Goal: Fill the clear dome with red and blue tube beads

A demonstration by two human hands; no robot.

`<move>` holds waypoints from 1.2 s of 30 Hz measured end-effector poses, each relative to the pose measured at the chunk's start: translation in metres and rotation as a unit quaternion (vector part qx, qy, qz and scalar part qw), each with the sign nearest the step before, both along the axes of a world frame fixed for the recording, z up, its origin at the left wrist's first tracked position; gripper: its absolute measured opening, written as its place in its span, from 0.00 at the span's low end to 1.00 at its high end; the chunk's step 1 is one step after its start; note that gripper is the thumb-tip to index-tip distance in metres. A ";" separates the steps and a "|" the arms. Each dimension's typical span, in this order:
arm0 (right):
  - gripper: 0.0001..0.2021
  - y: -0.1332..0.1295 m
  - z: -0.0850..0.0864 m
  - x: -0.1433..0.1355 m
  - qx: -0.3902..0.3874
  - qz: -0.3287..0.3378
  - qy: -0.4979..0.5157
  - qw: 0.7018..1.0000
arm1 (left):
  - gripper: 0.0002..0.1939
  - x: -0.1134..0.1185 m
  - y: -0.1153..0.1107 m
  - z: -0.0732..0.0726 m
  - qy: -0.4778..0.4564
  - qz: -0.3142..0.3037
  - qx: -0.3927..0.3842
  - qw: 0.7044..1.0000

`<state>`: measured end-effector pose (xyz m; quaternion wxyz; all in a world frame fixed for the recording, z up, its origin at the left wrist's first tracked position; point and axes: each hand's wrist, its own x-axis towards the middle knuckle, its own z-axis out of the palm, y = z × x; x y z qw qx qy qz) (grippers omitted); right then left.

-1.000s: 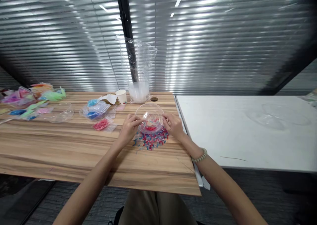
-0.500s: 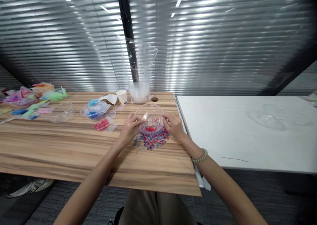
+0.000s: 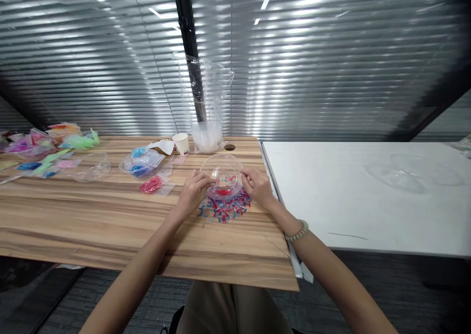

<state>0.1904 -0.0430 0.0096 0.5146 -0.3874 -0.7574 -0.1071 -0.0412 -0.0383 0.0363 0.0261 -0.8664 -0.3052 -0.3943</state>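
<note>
A clear plastic bowl (image 3: 222, 162) is held between my two hands, with some red pieces in its bottom. At its left rim, the thumb and fingers of my left hand (image 3: 194, 191) are closed in a pinch. My right hand (image 3: 257, 187) pinches the opposite rim, its fingers curled. Under and in front of the bowl lies a loose pile of small red, blue and clear tube-like pieces (image 3: 228, 209) on the wooden table. Part of the pile is seen through the bowl or hidden by it.
On the wooden table (image 3: 91, 221), left, are a bag of red pieces (image 3: 150, 184), a container with blue packets (image 3: 142, 165) and colourful bags (image 3: 33, 147). A paper cup (image 3: 181, 143) and a clear bag (image 3: 207, 135) stand behind. A white table (image 3: 353, 201) adjoins on the right.
My hands and the bowl have stayed almost still. Below the table at the left, a shoe has moved mostly out of sight.
</note>
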 end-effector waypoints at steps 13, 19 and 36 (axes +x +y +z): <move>0.08 0.002 -0.002 0.001 -0.003 0.003 0.002 1.000 | 0.08 0.000 0.000 -0.003 -0.025 0.007 -0.027 0.999; 0.08 0.001 -0.001 0.001 -0.016 0.000 0.002 1.000 | 0.09 0.001 0.000 -0.001 -0.030 0.004 -0.041 0.999; 0.08 0.001 -0.001 0.001 -0.010 0.006 0.008 1.000 | 0.07 0.000 -0.001 0.001 -0.063 0.046 -0.051 0.996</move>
